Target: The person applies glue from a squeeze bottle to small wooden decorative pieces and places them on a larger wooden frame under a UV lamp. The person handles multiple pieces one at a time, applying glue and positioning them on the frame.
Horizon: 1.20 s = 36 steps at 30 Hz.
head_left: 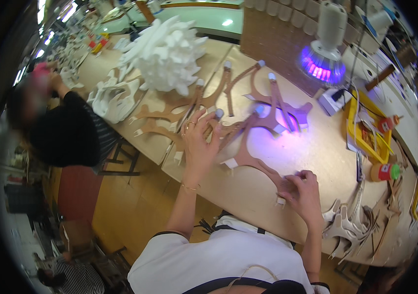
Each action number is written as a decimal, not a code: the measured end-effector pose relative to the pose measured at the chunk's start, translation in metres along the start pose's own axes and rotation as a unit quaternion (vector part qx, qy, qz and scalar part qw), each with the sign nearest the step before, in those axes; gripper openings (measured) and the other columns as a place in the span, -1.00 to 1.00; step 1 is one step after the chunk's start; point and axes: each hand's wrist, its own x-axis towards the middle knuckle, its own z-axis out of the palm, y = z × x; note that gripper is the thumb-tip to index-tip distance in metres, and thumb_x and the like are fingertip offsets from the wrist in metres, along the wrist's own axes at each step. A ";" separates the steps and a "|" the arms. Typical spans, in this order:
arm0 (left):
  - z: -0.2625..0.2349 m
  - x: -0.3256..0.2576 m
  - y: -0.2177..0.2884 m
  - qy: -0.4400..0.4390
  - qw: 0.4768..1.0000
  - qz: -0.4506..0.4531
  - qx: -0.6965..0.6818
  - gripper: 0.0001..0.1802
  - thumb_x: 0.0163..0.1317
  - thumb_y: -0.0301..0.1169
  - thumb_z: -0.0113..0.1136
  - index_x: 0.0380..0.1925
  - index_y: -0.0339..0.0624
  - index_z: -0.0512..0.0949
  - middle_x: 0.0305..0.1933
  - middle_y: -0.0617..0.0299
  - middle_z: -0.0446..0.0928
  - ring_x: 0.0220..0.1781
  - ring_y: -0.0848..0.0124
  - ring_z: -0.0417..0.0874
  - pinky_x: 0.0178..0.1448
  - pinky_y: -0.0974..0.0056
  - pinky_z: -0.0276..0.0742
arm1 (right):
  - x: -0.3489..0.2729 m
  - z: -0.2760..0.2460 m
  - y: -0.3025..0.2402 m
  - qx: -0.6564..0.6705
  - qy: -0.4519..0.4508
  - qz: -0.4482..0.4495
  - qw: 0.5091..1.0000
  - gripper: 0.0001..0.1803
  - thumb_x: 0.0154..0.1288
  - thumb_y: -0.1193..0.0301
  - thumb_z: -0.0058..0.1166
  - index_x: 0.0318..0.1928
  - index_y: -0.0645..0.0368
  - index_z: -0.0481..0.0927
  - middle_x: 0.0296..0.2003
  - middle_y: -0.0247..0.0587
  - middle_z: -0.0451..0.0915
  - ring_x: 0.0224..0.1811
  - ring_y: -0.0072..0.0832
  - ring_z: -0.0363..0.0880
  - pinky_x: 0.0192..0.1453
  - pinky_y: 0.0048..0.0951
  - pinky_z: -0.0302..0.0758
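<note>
My right hand (301, 192) is closed on the lower end of a brown leather shoe-upper piece (260, 166), beside a small white tab. This branching piece curves up and left across the table, and its upper strap with a pale tip is blurred. My left hand (201, 142), fingers apart and slightly curled, is over the leather pieces beside a grey-white strap tip (218, 114). Its fingertips partly hide what they touch. More brown leather pieces (167, 113) with white tabs spread out beyond it. Another piece (270, 117) lies under purple light.
A lamp (322, 66) glows purple above the table's right side. A yellow tray (366, 130) and a green-capped bottle (385, 172) stand right, above a pile of pale cut pieces (348, 225). A white spiky heap (167, 54) sits at the back. Another person (66, 130) works on the left.
</note>
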 end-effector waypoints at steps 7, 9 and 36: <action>-0.022 0.035 -0.092 0.000 0.996 -0.079 0.039 -0.65 0.20 -0.25 0.23 -0.11 -0.26 0.59 -0.09 0.02 0.59 -0.08 0.10 0.59 0.00 0.18 0.46 | -0.012 -0.016 0.003 -0.001 -0.036 0.046 0.998 -0.46 -0.11 0.40 0.40 -0.02 0.17 0.57 -0.02 -0.05 0.38 0.08 -0.15 0.38 0.17 -0.23 0.37; -0.010 0.050 -0.103 -0.038 0.992 -0.052 0.112 -0.59 0.16 -0.18 0.26 -0.12 -0.26 0.59 -0.12 0.01 0.60 -0.10 0.12 0.60 -0.02 0.18 0.47 | -0.013 -0.017 0.002 0.006 -0.039 0.041 0.998 -0.49 -0.04 0.38 0.37 0.00 0.12 0.56 -0.01 -0.04 0.39 0.07 -0.14 0.37 0.15 -0.20 0.35; -0.116 -0.023 0.061 -0.229 0.880 -0.083 -0.408 -0.43 0.35 -0.64 -0.17 0.35 -0.22 0.02 0.02 0.04 0.51 -0.30 0.44 0.61 -0.40 0.46 0.59 | 0.194 -0.146 0.050 -0.003 0.393 -0.042 0.919 -0.60 0.11 0.26 0.31 -0.06 0.13 0.57 -0.22 -0.23 0.57 -0.34 -0.36 0.58 -0.22 -0.35 0.51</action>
